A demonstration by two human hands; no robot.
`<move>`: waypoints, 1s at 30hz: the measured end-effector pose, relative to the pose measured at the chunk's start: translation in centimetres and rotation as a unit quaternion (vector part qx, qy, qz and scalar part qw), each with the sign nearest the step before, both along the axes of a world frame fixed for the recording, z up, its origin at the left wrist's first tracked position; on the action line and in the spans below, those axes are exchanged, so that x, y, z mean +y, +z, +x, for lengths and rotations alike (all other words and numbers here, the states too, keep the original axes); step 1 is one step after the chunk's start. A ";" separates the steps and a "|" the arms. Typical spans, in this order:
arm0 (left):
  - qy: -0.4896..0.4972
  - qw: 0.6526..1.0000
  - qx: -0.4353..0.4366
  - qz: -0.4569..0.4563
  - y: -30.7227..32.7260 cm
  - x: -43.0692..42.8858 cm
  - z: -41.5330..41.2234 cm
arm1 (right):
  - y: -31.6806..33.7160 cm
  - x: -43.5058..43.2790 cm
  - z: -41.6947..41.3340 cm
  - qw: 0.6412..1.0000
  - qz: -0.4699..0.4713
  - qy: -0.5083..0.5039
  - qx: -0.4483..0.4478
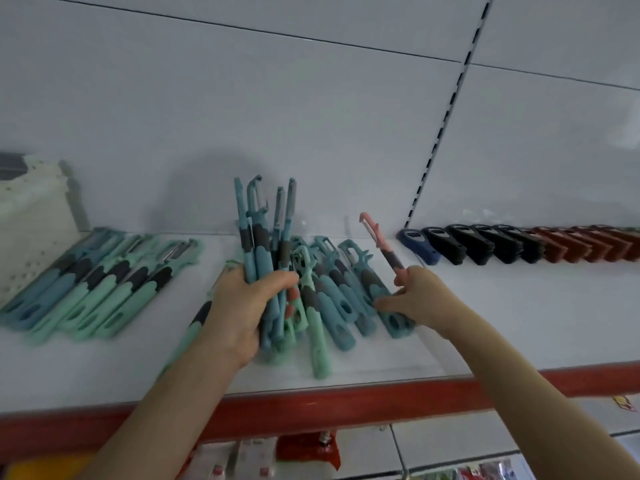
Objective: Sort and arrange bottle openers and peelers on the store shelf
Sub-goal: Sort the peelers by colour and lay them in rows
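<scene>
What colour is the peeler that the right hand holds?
The peeler is pink with a dark grip; head view.

White panel wall behind red-edged shelf.

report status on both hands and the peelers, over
Left hand grips a bundle of blue plastic peelers, upright. Right hand pinches a pink plastic peeler. Loose teal peelers piled on white shelf between the hands.
</scene>
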State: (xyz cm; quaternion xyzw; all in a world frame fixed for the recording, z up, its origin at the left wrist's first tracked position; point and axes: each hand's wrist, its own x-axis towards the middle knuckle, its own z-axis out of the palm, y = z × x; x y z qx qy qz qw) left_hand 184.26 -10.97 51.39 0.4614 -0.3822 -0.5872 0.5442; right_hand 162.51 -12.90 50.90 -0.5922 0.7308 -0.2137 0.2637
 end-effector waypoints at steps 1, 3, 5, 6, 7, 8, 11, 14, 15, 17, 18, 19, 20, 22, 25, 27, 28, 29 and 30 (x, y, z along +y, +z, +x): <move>0.003 1.000 0.004 0.001 0.0 0.2 -0.5 | -0.1 -0.1 -0.1 1.000 -0.005 0.001 0.000; 0.005 1.000 0.020 0.007 0.0 0.5 -1.5 | -0.2 -0.3 -0.6 0.999 -0.020 -0.006 -0.024; 0.008 0.999 0.041 0.017 -0.2 0.7 -2.4 | -0.4 -0.3 -1.0 0.995 -0.027 -0.015 -0.090; 0.010 0.999 0.047 0.020 -0.2 0.7 -2.9 | -0.6 -0.2 -1.2 0.994 -0.031 -0.013 -0.104; 0.013 0.998 0.050 0.023 -0.3 0.7 -3.3 | -0.7 -0.2 -1.3 0.995 -0.035 -0.006 -0.094; 0.017 0.998 0.049 0.024 -0.3 0.7 -3.7 | -0.8 -0.1 -1.3 0.996 -0.038 0.002 -0.076; 0.033 0.999 0.025 0.014 -0.3 0.7 -4.5 | -1.0 -0.1 -0.7 0.998 -0.039 0.017 -0.039; 0.048 0.999 -0.024 0.000 -0.4 0.8 -4.6 | -1.2 -0.4 0.0 0.998 -0.053 0.028 -0.036; 0.048 0.998 -0.032 0.000 -0.4 0.9 -4.6 | -1.3 -0.4 0.1 0.997 -0.059 0.027 -0.039; 0.044 0.999 -0.032 0.004 -0.5 1.0 -4.5 | -1.4 -0.2 -0.1 0.993 -0.065 0.008 -0.097; 0.041 0.999 -0.025 0.008 -0.5 1.0 -4.5 | -1.2 0.0 -0.3 0.987 -0.066 -0.006 -0.145; 0.040 0.999 -0.016 0.012 -0.5 1.0 -4.5 | -1.0 0.3 -0.5 0.978 -0.073 -0.018 -0.194; 0.040 0.999 -0.005 0.016 -0.4 0.9 -4.5 | -0.6 0.6 -0.6 0.967 -0.088 -0.027 -0.239; 0.038 0.999 0.025 0.026 -0.2 0.7 -5.0 | 0.5 1.2 -0.4 0.943 -0.131 -0.026 -0.303; 0.023 0.994 0.102 0.039 0.3 0.7 -6.3 | 2.1 2.4 1.4 0.919 -0.180 0.016 -0.350; 0.009 0.988 0.152 0.034 0.5 0.6 -6.6 | 2.3 3.1 2.8 0.920 -0.206 0.040 -0.331; 0.001 0.985 0.171 0.022 0.6 0.5 -6.6 | 2.3 3.3 3.3 0.923 -0.222 0.042 -0.311; -0.007 0.983 0.184 0.009 0.6 0.4 -6.5 | 2.2 3.4 3.8 0.926 -0.236 0.043 -0.292; -0.015 0.981 0.191 -0.002 0.8 0.3 -6.3 | 2.2 3.6 4.1 0.929 -0.243 0.043 -0.275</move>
